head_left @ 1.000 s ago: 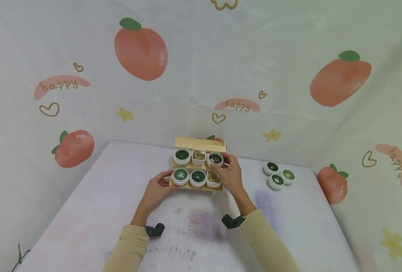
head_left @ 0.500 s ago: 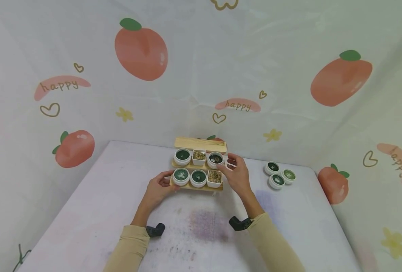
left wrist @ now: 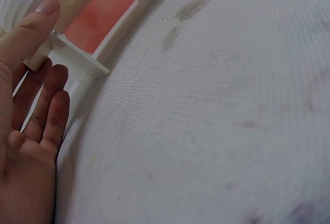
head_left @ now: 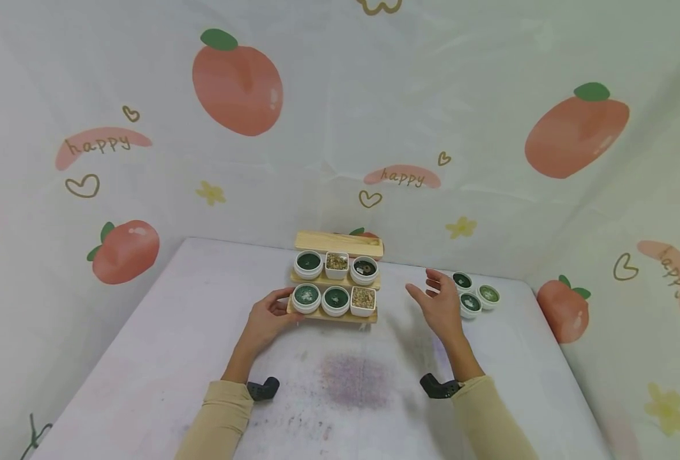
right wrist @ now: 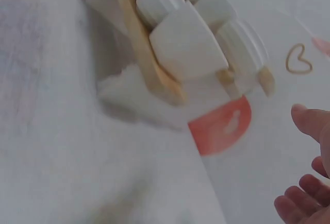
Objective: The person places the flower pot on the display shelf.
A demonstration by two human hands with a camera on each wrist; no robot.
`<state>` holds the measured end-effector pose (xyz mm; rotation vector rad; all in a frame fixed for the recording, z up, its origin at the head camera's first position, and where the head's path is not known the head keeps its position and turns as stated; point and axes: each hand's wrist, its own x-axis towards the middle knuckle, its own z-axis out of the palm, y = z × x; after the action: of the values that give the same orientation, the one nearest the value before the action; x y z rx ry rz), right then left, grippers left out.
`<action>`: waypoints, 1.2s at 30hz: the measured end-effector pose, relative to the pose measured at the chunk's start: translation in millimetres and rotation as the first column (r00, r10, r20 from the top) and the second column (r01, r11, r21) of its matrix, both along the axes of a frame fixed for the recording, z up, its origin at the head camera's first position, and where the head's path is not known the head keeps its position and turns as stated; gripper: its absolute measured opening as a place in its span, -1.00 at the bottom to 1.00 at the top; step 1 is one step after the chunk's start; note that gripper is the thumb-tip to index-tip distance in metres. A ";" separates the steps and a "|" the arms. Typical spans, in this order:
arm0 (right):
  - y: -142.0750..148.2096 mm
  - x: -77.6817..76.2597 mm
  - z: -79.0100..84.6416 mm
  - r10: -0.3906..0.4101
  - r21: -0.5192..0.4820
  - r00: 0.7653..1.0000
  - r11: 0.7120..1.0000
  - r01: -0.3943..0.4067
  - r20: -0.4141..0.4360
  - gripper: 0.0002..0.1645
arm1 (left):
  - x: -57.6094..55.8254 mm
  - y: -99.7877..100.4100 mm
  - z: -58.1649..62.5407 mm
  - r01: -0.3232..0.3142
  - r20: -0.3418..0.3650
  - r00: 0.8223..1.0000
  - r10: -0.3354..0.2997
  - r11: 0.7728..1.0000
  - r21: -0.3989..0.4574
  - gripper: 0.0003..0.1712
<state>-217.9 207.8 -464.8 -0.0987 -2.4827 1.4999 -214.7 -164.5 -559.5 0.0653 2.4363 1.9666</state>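
Note:
A tiered wooden stand (head_left: 339, 243) with white legs stands at the back middle of the table. On its middle shelf are two round white pots (head_left: 308, 262) with a square pot (head_left: 337, 265) between them. The lowest shelf carries two round pots and, at its right end, a square pot (head_left: 363, 301) of speckled filling. My left hand (head_left: 264, 321) holds the lowest shelf's left end; in the left wrist view the thumb lies on the wood (left wrist: 77, 0), fingers below. My right hand (head_left: 443, 310) hovers with spread fingers, holding nothing, left of three loose round pots.
The loose round pots (head_left: 489, 295) stand close together at the back right, one partly behind my right hand. The stand's top shelf bears no pot. A patterned curtain (head_left: 328, 128) hangs behind the table (head_left: 340, 421).
My right hand has let go of the round pot at the middle shelf's right end and moved right, near the loose pots. The left hand keeps its place.

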 end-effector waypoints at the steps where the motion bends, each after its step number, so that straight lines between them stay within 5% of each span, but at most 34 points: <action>1: 5.2 1.7 -1.4 -0.014 0.005 1.000 1.000 0.014 0.004 -0.21 | 0.1 -0.1 0.3 0.000 0.000 1.000 0.000 1.000 0.001 -0.19; 10: 47.5 10.9 -16.9 -0.139 0.080 0.990 0.987 0.140 -0.008 -0.19 | 0.2 -0.1 0.4 0.009 0.011 1.000 -0.009 1.000 -0.004 -0.18; 17: 67.5 9.9 -24.8 -0.248 0.182 0.968 0.951 0.250 -0.033 -0.19 | 0.6 -0.5 -0.9 0.005 0.009 1.000 -0.005 1.000 -0.007 -0.17; 30: 94.5 1.8 -46.7 -0.325 0.208 0.939 0.932 0.297 0.112 -0.08 | 0.6 -0.5 0.4 0.005 0.014 1.000 -0.005 1.000 0.009 -0.19; 36: 97.7 -3.7 -57.5 -0.338 0.170 0.935 0.933 0.318 0.105 -0.07 | 1.0 -0.4 1.0 0.003 0.013 1.000 -0.003 1.000 0.006 -0.19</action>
<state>-221.6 305.5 -522.3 -0.5758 -2.5124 1.1987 -213.8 -164.9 -558.5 0.0566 2.4208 1.9668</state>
